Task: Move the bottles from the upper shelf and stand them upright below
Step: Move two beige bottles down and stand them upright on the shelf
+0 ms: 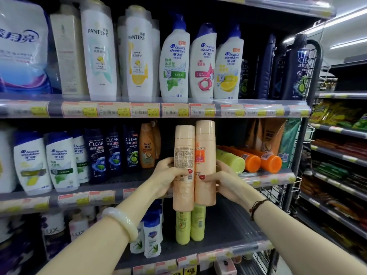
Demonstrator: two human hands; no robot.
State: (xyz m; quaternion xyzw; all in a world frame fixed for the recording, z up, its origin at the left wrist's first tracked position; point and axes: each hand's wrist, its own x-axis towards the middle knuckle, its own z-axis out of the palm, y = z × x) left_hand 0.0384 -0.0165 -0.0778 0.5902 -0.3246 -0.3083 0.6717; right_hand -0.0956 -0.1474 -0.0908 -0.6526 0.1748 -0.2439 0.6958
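Two tall peach bottles are held upright side by side in front of the middle shelf (139, 184). My left hand (168, 175) grips the left peach bottle (183, 147), whose back label faces me. My right hand (220, 181) grips the right peach bottle (205, 139). On the middle shelf to the right lie a green bottle (231, 160) and two orange bottles (250, 160) on their sides. Two green bottles (188, 225) stand upright on the lower shelf (234, 231), right under the peach ones.
Dark Clear bottles (112, 151) and white Head & Shoulders bottles (45, 165) stand left on the middle shelf. Small white bottles (152, 235) stand left of the green pair below. A wire side rack (294, 187) ends the shelf unit on the right. Another aisle's shelves (337, 155) lie beyond.
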